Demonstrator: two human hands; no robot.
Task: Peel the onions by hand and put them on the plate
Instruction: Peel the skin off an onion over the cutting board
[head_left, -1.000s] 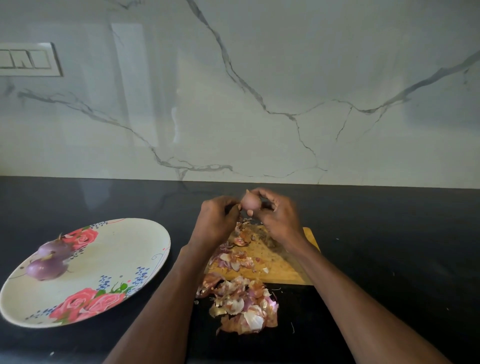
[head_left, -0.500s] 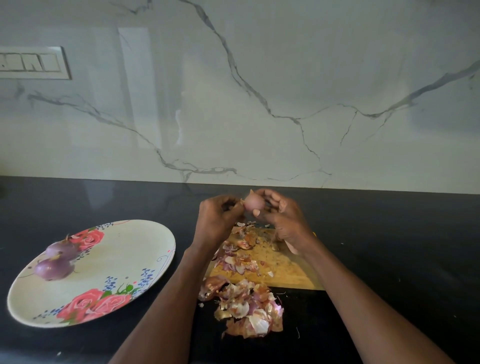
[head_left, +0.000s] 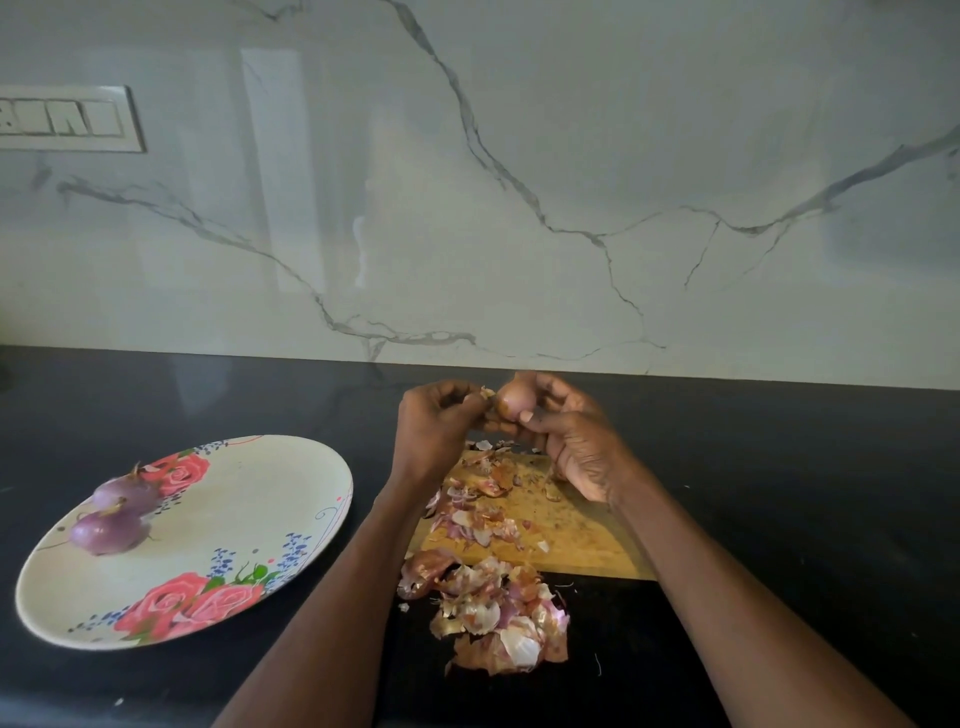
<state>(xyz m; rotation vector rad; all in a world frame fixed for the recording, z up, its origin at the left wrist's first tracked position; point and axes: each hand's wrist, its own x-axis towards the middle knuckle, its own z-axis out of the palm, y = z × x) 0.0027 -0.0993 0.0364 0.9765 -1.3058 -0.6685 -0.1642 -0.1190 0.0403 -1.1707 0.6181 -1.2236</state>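
- Two peeled onions (head_left: 111, 514) lie touching on the floral plate (head_left: 249, 499).
- Left hand (head_left: 434, 421) pinches a skin flake (head_left: 485, 393).
- Right hand (head_left: 574, 441) grips the onion (head_left: 514, 400) above the cutting board (head_left: 566, 530).
- Peels (head_left: 498, 618) lie heaped on the counter (head_left: 779, 493).

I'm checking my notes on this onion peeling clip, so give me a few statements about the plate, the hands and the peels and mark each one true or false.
1. Two peeled onions lie on the flowered plate. True.
2. The right hand holds an onion above the far end of the cutting board. True.
3. The left hand rests flat on the counter. False: it is raised beside the held onion, pinching a bit of skin.
4. The plate sits to the right of the board. False: it is on the left.
5. A heap of peels lies on the dark counter by the board's near edge. True.
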